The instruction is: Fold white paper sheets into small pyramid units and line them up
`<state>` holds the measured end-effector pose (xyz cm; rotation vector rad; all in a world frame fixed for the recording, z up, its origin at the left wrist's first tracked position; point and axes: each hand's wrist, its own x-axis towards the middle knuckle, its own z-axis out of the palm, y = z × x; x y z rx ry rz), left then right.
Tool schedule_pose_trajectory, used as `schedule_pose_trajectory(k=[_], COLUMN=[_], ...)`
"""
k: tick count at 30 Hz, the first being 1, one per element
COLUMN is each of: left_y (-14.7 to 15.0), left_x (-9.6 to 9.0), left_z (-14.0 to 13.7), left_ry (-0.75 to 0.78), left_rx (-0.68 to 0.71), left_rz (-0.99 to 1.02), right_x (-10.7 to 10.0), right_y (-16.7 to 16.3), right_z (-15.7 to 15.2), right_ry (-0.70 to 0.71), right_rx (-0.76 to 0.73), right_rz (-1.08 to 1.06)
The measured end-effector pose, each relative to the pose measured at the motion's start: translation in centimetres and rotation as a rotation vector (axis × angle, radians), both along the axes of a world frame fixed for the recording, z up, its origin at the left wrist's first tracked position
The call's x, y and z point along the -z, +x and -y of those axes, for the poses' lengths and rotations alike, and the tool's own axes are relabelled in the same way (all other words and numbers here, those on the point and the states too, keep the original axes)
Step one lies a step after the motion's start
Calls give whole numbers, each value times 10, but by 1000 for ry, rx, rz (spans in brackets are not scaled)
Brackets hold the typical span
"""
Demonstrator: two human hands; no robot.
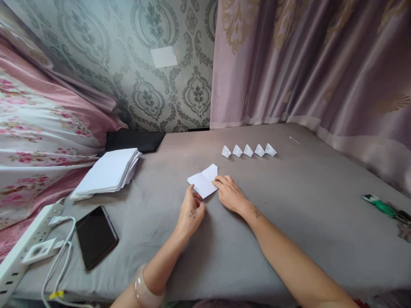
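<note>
A folded sheet of white paper [204, 183] lies on the grey cloth in front of me, with a crease across its middle and a raised corner at the top right. My left hand [192, 210] pinches its lower left edge, the thumb on top and the other fingers curled, partly hidden. On the right side, my right hand [231, 193] grips the paper's edge with its fingertips, fingers close together. Beyond the hands, several small folded white paper shapes [248, 150] stand in a row.
At left are a stack of white paper [107, 170], a black folded cloth [135, 141], a dark phone [96, 237] and a white power strip [30, 239] with cables. A green-handled tool [380, 206] lies far right. Patterned wall and curtains [266, 64] border the back.
</note>
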<state>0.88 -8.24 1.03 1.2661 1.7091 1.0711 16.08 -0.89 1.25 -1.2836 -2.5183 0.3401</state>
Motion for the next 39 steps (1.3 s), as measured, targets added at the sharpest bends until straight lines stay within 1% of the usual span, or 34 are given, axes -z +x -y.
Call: schedule_pose_trajectory(k=[2, 5, 7, 8, 10, 12, 15, 17, 20, 25, 29, 34, 39], left_y=[-9, -19, -24, -26, -31, -35, -42, -44, -47, -48, -44, -37, -35], left_x=[1, -2, -5, -7, -10, -13, -13, -13, -12, -16, -17, -14, -12], left_z=[-5, -16, -24, -28, -34, -38, -42, -44, -50, -62, -68, -73, -78], left_ry=[113, 255, 334, 367, 410, 406, 373, 350, 316, 256, 204, 134, 76], left_rx=[121, 214, 270, 323, 472, 594, 696, 726, 732, 783, 717, 562, 488], left_rz=[-329, -732, -915, -975, -1034, -1035, -955, -871, -756, -617, -546, -548, -542], right_x=[1, 1, -1, -2, -4, -6, -9, -11, -13, -15, -15, -14, -11], right_y=[4, 8, 7, 6, 4, 4, 8, 12, 19, 25, 26, 27, 27], right_z=[-4, -6, -4, -1, 4, 9, 11, 9, 5, 2, 0, 0, -2], right_ry=[-28, -42, -47, -49, -51, -47, -62, -96, -138, -160, -165, -188, -206], right_rx=[-30, -49, -51, -51, -49, -58, -86, -117, -172, -216, -214, -196, -182], right_rz=[-23, -57, -64, -59, -38, -14, -11, -27, -47, -71, -76, -72, -82])
